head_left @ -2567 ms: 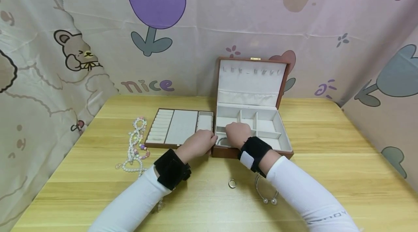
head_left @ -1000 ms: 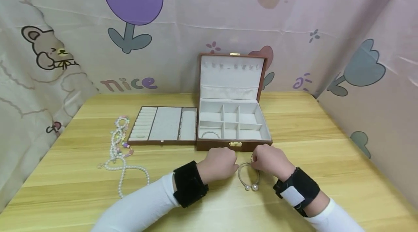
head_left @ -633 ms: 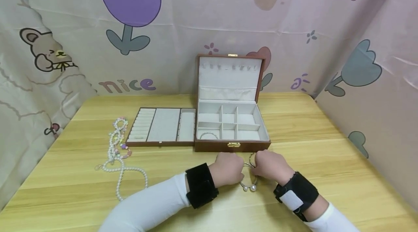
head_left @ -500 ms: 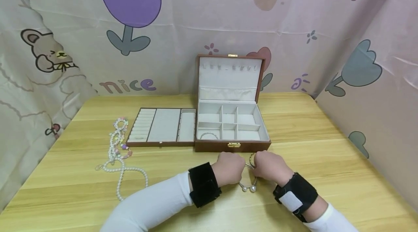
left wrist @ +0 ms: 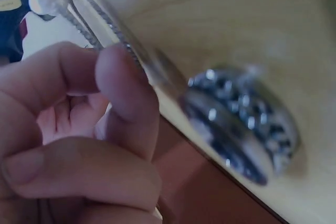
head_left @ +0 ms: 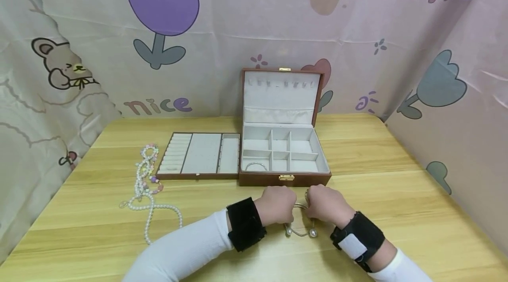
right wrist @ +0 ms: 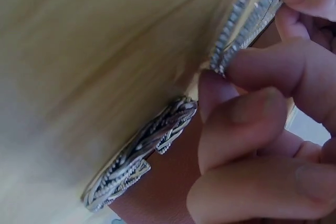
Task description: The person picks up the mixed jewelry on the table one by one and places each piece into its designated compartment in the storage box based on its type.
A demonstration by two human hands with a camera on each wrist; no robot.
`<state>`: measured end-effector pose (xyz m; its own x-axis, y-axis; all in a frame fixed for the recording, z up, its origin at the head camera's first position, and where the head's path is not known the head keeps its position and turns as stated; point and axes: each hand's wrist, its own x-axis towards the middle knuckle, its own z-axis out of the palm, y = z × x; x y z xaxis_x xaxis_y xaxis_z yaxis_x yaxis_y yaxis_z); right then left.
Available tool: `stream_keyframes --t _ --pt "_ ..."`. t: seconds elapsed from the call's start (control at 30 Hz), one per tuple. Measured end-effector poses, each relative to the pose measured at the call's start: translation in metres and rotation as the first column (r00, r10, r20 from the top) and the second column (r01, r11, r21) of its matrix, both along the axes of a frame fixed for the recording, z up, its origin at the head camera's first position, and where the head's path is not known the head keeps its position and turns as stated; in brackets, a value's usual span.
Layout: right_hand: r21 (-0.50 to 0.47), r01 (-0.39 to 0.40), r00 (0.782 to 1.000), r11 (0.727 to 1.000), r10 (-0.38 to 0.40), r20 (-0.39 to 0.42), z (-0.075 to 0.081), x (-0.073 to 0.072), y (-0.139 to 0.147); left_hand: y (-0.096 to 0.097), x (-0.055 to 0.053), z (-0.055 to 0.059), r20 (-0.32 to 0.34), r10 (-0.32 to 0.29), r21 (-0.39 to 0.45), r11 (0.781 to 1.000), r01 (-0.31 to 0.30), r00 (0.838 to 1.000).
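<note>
My left hand [head_left: 277, 205] and right hand [head_left: 327, 205] both pinch a silver cuff bracelet [head_left: 300, 205] just in front of the jewelry box [head_left: 258, 179]. The bracelet's two pearl ends stand apart, with a fine chain between them. In the left wrist view, thumb and fingertips grip its rhinestone-studded band [left wrist: 123, 32]; a blurred silver ring [left wrist: 239, 121] lies beyond. The right wrist view shows the other fingertips on the studded band [right wrist: 231, 35], and a braided ring [right wrist: 142, 156] beside the brown box front. Curled fingers partly hide the bracelet in the head view.
The box lid [head_left: 282, 97] stands up at the back; a bangle [head_left: 256, 166] sits in the front-left compartment. Left of it lies a divided tray [head_left: 204, 154] with ring rolls. Pearl and coloured-bead necklaces [head_left: 143, 185] lie further left. Patterned cloth [head_left: 222, 53] hangs behind the table.
My right hand has come out of the box and the left has left the tray's edge; both have taken hold of the bracelet. Its pearl ends have spread apart.
</note>
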<state>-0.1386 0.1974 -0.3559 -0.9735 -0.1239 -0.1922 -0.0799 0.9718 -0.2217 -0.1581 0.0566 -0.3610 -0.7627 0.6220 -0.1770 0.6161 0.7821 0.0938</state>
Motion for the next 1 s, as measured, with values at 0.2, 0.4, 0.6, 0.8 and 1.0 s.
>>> stream_keyframes --t 0.2,0.4,0.6,0.8,1.0 --pt "-0.124 0.006 0.999 0.992 -0.001 0.038 0.002 -0.005 0.002 -0.013 -0.006 0.010 0.097 0.066 0.116 0.990 -0.078 0.993" --pt "-0.216 -0.101 0.995 0.971 0.101 -0.014 0.018 -0.013 0.001 -0.034 -0.016 0.024 0.193 0.091 0.251 0.958 -0.139 0.977" --pt "-0.220 -0.207 0.977 0.953 0.189 -0.103 0.051 -0.036 -0.011 -0.057 -0.033 0.047 0.244 0.132 0.396 0.891 -0.223 0.961" --pt "-0.212 -0.240 0.968 0.947 0.218 -0.120 0.079 -0.072 -0.024 -0.083 -0.053 0.057 0.163 0.278 0.472 0.821 -0.322 0.947" --pt "-0.159 -0.197 0.976 0.967 0.178 -0.124 0.092 -0.104 -0.034 -0.106 -0.066 0.042 0.140 0.396 0.361 0.833 -0.419 0.908"
